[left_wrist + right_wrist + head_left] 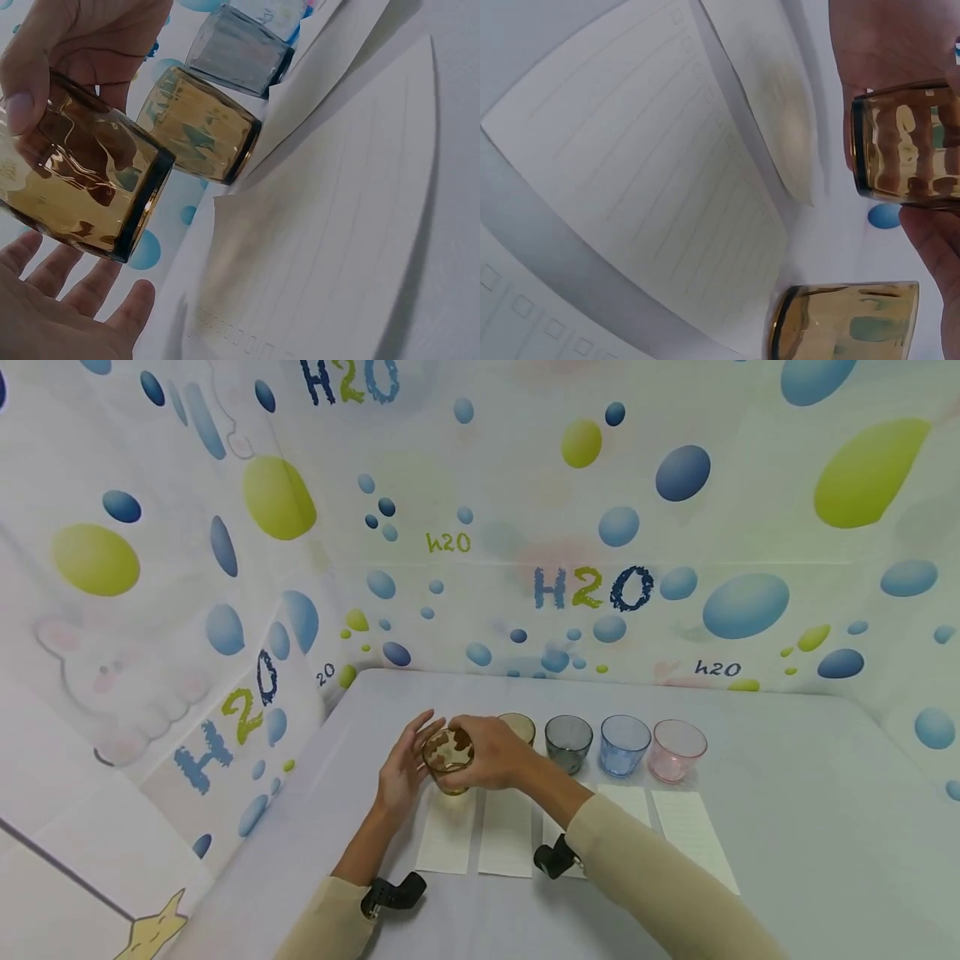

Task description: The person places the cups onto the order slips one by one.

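"What is being held?"

"A brown glass (pixel 448 762): see-through amber, its rippled walls bending the light, its round base thick and dark-edged. The rim is wider than the base."

"Where are the hands?"

"The right hand (pixel 491 752) grips the glass, its thumb pressed along the side; the glass is at nine o'clock from that hand. The left hand (pixel 400 772) is spread, fingers straight and apart, holding nothing. The glass is at two o'clock from its palm, just beside the fingers. I cannot tell whether they touch it."

"Is the glass resting on anything?"

"No, it is raised over the smooth white table (pixel 817 827), mouth upward. At six o'clock from it lies the leftmost sheet (pixel 442 843), matte and cream-coloured. Other sheets (pixel 652 172) lie beside it, printed with ruled lines and small squares."

"What stands nearby?"

"At two o'clock from the held glass is a yellow glass (pixel 521 727), partly hidden by the right hand. Further along, near three o'clock, stand a smoky grey glass (pixel 568 745), a blue glass (pixel 625 747) and a pink glass (pixel 677 752), all see-through and tapering downward."
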Demonstrator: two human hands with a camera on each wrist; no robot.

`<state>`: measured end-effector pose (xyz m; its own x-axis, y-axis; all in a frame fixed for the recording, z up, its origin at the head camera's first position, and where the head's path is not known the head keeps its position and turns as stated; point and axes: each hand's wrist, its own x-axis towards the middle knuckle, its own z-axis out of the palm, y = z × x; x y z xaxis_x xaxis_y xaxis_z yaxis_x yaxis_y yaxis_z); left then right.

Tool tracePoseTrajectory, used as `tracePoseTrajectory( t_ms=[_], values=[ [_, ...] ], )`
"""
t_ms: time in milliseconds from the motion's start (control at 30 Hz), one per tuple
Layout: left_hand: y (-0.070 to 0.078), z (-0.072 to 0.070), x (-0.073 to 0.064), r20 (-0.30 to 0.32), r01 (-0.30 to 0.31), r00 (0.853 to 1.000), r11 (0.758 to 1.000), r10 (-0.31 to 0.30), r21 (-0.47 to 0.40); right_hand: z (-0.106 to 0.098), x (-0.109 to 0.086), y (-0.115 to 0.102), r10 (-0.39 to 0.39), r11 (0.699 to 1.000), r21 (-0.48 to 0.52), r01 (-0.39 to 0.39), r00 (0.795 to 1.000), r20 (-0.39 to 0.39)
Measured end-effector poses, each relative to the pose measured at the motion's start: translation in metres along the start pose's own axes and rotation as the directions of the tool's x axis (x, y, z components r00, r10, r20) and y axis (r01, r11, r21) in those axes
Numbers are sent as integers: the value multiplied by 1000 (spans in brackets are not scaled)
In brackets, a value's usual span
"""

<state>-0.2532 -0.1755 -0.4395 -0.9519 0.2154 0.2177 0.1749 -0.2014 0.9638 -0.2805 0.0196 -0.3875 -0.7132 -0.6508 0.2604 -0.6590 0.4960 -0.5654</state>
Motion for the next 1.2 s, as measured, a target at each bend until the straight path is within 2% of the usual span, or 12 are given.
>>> tracePoseTrajectory(
  t_ms=[167,500,767,967,1200],
  values=[
    [-1,3,-3,-2,-7,1000,1000,7,-6,2,-6,-4,-3,1000,-3,3,1000,16],
    [-6,2,-7,20,-59,998,998,60,-22,10,-11,-11,-2,1000,8,1,999,54],
    [-9,6,-11,2,-14,1000,996,14,-83,14,-20,-7,19,1000,-20,-18,998,57],
    [-11,8,-15,-3,-15,1000,999,15,-50,19,-24,-3,30,999,-36,-28,998,48],
    [-13,10,-19,-18,-21,1000,999,20,-39,22,-25,-2,19,1000,8,-19,998,54]
  ],
)
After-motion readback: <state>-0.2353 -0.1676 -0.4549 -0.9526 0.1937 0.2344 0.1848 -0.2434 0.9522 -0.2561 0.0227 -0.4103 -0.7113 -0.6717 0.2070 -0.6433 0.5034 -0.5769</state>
